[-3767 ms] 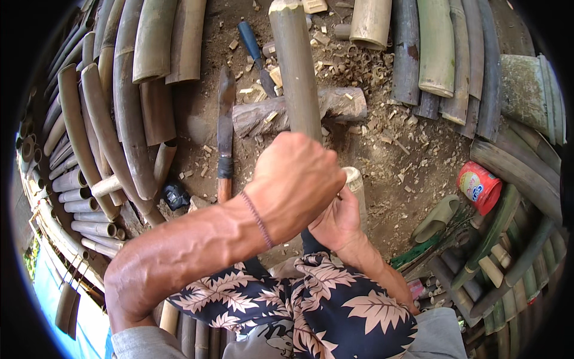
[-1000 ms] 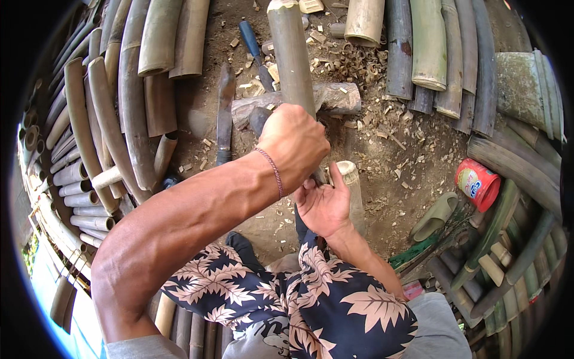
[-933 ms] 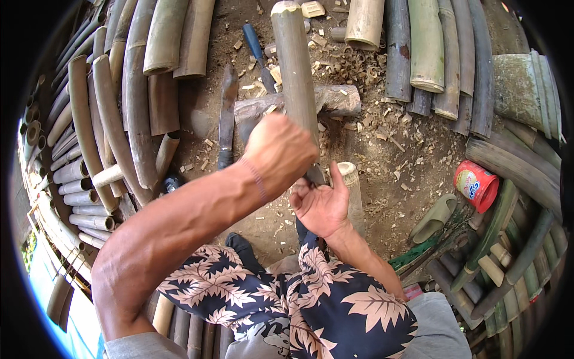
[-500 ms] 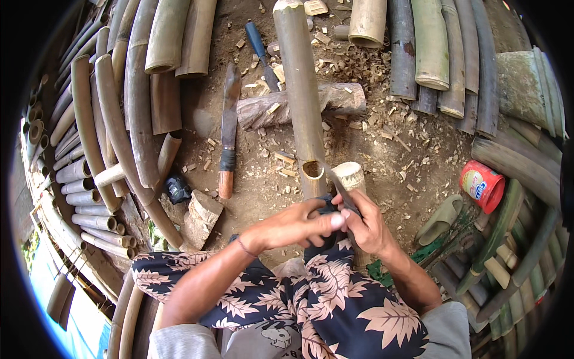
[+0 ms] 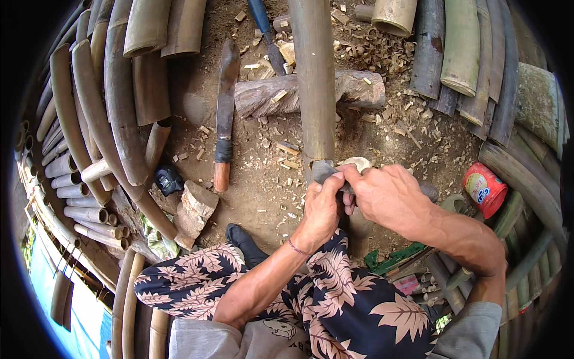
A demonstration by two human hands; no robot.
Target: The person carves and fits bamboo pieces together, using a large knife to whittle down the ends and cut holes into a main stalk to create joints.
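Note:
A long bamboo tube (image 5: pixel 318 84) slopes toward me, its near end just beyond my hands. My right hand (image 5: pixel 391 194) is closed round a knife (image 5: pixel 323 172), whose short grey blade lies across the tube's cut end. The knife's handle is hidden in my fingers. My left hand (image 5: pixel 321 209) is closed too, its thumb and fingers pressed at the blade beside my right fingertips. Under the tube, a rough wooden log (image 5: pixel 269 99) props it up off the ground. A pale cut block (image 5: pixel 357 162) shows partly behind my right hand.
Left of the tube lies a machete (image 5: pixel 225 113); beyond it is a blue-handled tool (image 5: pixel 260 18). A black object (image 5: pixel 168 179) and a wood chunk (image 5: pixel 197 209) sit at left. Bamboo lengths (image 5: pixel 128 90) flank both sides. A red container (image 5: pixel 485 189) stands right. Shavings litter the dirt.
My hands have moved up and together at the tube's near end. The blade has swung from pointing upward to lying across the cut opening. My right elbow has come outward; the view has shifted.

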